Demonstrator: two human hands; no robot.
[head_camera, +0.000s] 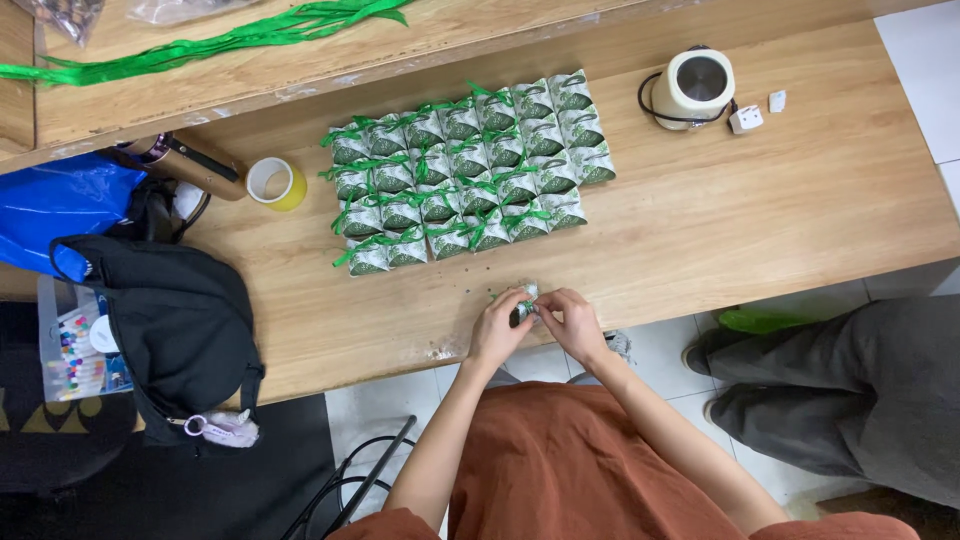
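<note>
A small green-and-white packet is held at the lower middle of the frame, just above the near edge of the wooden table, between the left hand and the right hand. The grip of each hand is pressed onto the packet — the fingers of both are curled around it from either side, so that only its top and a dark middle part can be seen. Above the hands, in the middle of the frame, a block of finished packets is laid out in tilted rows, each one tied with green ribbon, the packets touching one another. To the left of the block a roll of yellow tape is set on the table, and beside it a brown tube-shaped thing lies partly under a raised shelf. At the upper right a cream-coloured kettle is seen with its black cord and a white plug just beside it. Long green ribbons are spread across the shelf at the upper left. A black bag and a blue plastic bag occupy the left edge — and at the lower right the grey trousers of another person are visible.
</note>
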